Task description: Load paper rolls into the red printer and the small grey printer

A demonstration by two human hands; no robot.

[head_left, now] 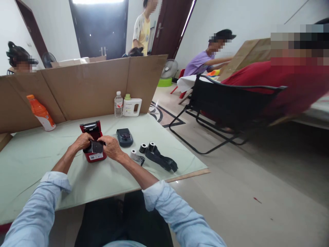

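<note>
A small red-and-black label printer (95,157) stands on the covered table with its lid raised at the back. A dark strip (97,147) comes over the printer's front edge. My left hand (83,140) is closed at the strip's left side, with the fingertips pinched on it. At the other side my right hand (111,146) pinches the strip's right edge, fingers bent. The inside of the printer is partly hidden by both hands. Right of them lie a dark handheld device (124,137) and a black roll (143,148) with long loose black strips (160,159).
A white roll (133,153) lies by the black strips. Along the cardboard screen (87,89) stand an orange bottle (42,113), a clear water bottle (118,104) and a white jug (132,107). A black folding chair (228,106) is at right; several people are nearby.
</note>
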